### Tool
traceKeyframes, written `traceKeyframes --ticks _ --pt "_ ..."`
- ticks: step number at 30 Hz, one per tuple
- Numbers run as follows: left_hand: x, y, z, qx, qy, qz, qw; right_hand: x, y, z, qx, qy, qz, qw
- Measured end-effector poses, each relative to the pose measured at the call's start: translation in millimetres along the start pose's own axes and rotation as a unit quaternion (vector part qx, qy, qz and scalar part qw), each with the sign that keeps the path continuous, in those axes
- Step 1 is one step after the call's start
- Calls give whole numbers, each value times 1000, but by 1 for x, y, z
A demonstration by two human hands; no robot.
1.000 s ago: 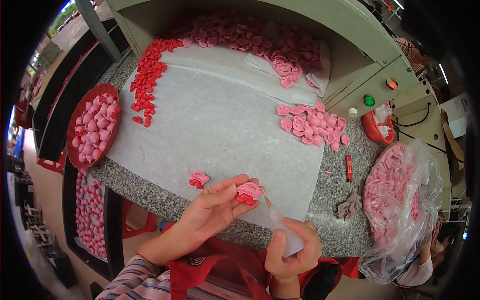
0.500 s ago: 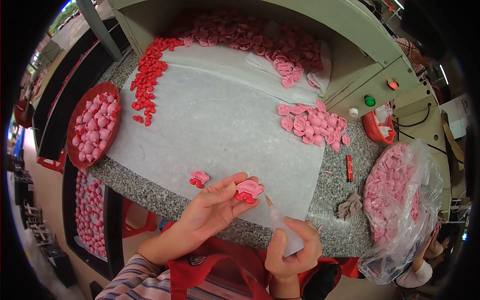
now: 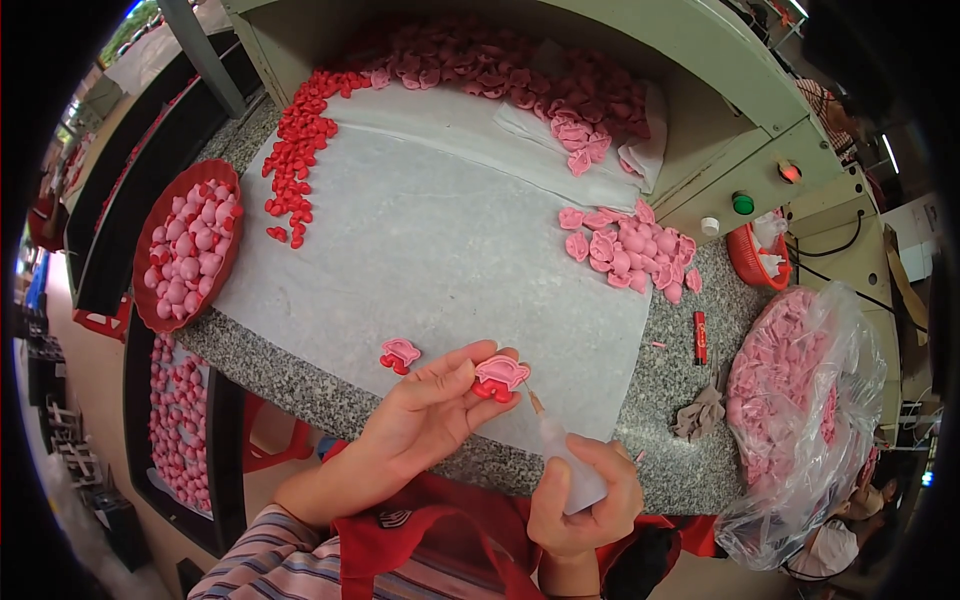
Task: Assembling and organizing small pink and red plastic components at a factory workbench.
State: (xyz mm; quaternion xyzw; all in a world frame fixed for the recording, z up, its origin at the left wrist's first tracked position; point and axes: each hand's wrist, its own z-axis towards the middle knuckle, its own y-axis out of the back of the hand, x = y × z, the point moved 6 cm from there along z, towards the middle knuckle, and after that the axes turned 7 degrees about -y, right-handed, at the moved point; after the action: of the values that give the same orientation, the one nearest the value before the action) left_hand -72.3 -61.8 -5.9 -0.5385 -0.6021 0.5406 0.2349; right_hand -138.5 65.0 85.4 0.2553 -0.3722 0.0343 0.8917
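Between the thumb and fingers of my left hand [image 3: 425,405] is a small pink moulded shell [image 3: 500,372] with red feet [image 3: 494,390] at its lower edge, hollow side up. My right hand [image 3: 588,500] grips a whitish squeeze bottle [image 3: 562,452]. Its thin needle tip points at the right end of the shell; whether it touches cannot be made out. A similar pink-and-red piece [image 3: 400,354] lies on the white paper [image 3: 420,250], left of my left hand.
Red feet [image 3: 290,185] lie heaped at the paper's left, pink shells [image 3: 640,250] at its right. A red basket [image 3: 225,255] of assembled pieces stands left. More pink shells [image 3: 480,65] fill the green-grey cabinet [image 3: 690,80]. Right are a red tube [image 3: 700,338] and a plastic bag [image 3: 845,400] of shells.
Both hands keep their hold and almost their place. The scene shifts very slightly in the view; nothing has been taken up or let go.
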Motion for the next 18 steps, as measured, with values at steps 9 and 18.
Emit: traceKeyframes --ticks 9,18 --pt "-2 -1 1 19 -17 -5 1000 5 -5 0 23 3 -17 1000" --pt "-1 2 1 -1 -16 -1 1000 7 -4 -1 18 4 -16 1000"
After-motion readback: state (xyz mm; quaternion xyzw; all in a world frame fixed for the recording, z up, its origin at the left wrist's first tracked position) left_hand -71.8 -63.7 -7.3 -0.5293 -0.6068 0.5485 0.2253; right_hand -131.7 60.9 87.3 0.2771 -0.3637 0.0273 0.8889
